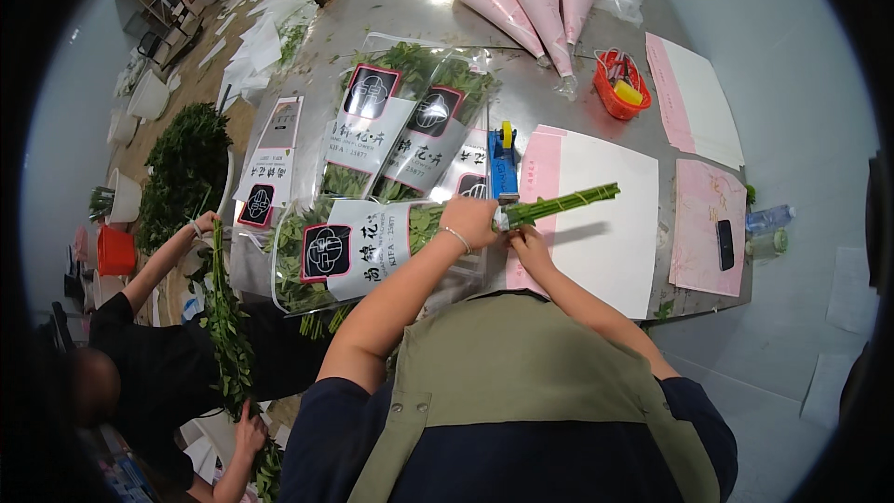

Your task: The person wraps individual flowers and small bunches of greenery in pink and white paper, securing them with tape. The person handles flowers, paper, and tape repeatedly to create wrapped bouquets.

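Observation:
My left hand point(472, 222) is closed around the gathered neck of a clear, printed flower sleeve point(380, 241) lying sideways in front of me. Leafy green foliage fills the sleeve, and its bare stems point(566, 204), bound with a yellowish tie, stick out to the right. Just below the stems, my right hand point(532, 250) has its fingertips at the whitish wrapped neck; whether they pinch it is partly hidden. Behind my left hand stands a blue tape dispenser point(503, 164) with a yellow roll core. More filled sleeves point(370, 126) lie farther back on the metal table point(412, 10).
Pink paper cones point(538, 3) lie at the back. A red basket point(621, 84) holds tools. White-and-pink sheets point(604, 216) and a phone point(726, 244) are to the right. At left, a co-worker point(167, 356) holds a long leafy bunch point(230, 335) near heaped greenery point(183, 175).

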Available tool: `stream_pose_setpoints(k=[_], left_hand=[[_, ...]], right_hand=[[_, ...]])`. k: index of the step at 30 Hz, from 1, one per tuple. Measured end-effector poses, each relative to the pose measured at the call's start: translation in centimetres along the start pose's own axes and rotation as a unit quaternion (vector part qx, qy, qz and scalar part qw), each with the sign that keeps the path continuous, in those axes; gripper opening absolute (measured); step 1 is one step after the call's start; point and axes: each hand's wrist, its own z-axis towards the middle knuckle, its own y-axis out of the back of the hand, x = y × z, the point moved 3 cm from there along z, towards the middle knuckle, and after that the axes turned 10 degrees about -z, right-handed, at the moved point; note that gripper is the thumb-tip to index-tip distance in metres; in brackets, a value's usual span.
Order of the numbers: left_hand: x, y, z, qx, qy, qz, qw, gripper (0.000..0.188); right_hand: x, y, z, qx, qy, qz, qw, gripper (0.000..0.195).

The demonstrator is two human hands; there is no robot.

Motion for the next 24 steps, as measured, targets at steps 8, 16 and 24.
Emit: stream_pose_setpoints(k=[8, 16, 24], left_hand=[[-0.8, -0.1, -0.8, -0.144, -0.026, 0.025, 0.989, 0.031], [-2.9, -4.8, -2.8, -0.052, -0.095, 0.007, 0.994, 0.037], [-3.3, -6.8, -6.4, 0.022, -0.054, -0.021, 0.998, 0.041]], right_hand=[[8.1, 1.2, -1.2, 0.026, -0.114, 0.173, 0.978, 0.026], [8.5, 3.8, -3.2, -0.003, -0.054, 0.191, 0.98, 0.044], [11.3, 3.2, -10.0, 0.087, 0.177, -0.468, 0.861, 0.06]])
